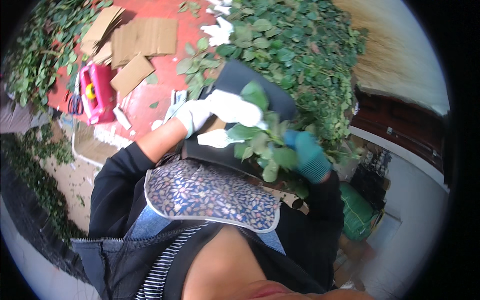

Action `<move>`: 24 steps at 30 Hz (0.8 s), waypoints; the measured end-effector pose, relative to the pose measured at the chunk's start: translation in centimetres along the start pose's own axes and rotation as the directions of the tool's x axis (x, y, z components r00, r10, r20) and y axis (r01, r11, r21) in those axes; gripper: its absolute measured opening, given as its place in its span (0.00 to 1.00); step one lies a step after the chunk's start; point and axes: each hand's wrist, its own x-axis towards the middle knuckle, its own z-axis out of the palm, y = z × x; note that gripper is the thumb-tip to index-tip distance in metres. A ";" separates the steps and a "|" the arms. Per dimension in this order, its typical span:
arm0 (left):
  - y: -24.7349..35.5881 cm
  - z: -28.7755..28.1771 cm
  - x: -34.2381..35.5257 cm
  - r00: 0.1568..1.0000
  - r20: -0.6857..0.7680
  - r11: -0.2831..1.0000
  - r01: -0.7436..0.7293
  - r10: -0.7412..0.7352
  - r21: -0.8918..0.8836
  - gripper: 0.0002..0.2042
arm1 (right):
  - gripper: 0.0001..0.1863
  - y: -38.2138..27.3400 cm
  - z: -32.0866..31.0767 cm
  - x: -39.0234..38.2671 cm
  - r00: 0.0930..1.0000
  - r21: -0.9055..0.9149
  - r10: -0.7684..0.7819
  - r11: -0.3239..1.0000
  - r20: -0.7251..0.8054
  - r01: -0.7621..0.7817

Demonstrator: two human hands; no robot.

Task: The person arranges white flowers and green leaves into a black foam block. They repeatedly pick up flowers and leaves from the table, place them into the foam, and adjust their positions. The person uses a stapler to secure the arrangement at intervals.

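Note:
My left hand [194, 115] in a white glove grips a white bundle [234, 106], perhaps wrapped flower heads; its exact nature is unclear. My right hand [305, 155] in a teal glove is closed round leafy stems [265, 140] just right of and below that bundle. A second white piece [212, 137] lies under the stems, over a dark padded surface [272, 97].
A red table [155, 35] bears cardboard pieces [142, 40], a pink plastic container [97, 97], dark-handled scissors [75, 102] and large leaf piles [305, 40]. Scattered foliage [50, 180] is on the left below the table. A green sack [357, 210] stands at the lower right.

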 end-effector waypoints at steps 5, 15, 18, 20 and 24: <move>2.4 -4.8 0.1 0.926 0.259 0.920 0.332 -0.276 -0.208 0.21 | 0.16 6.8 14.2 3.6 0.967 0.057 0.115 0.990 0.226 -0.131; 5.0 -9.0 0.8 0.913 0.369 0.804 0.349 -0.175 -0.482 0.36 | 0.21 8.3 15.0 2.5 0.996 0.185 -0.054 0.982 0.064 0.041; 3.4 -6.5 -0.4 0.833 0.543 0.641 0.477 -0.110 -0.602 0.27 | 0.20 5.8 11.3 3.0 0.991 0.234 -0.032 0.972 0.130 0.001; 3.0 -4.9 -0.5 0.953 0.302 0.756 0.176 0.030 -0.630 0.20 | 0.18 5.9 10.9 2.4 0.998 0.142 0.027 0.989 0.057 -0.035; 5.1 -6.7 0.4 0.966 0.253 0.812 0.107 0.052 -0.574 0.18 | 0.13 2.4 6.1 1.5 0.997 0.140 0.032 0.989 0.072 -0.042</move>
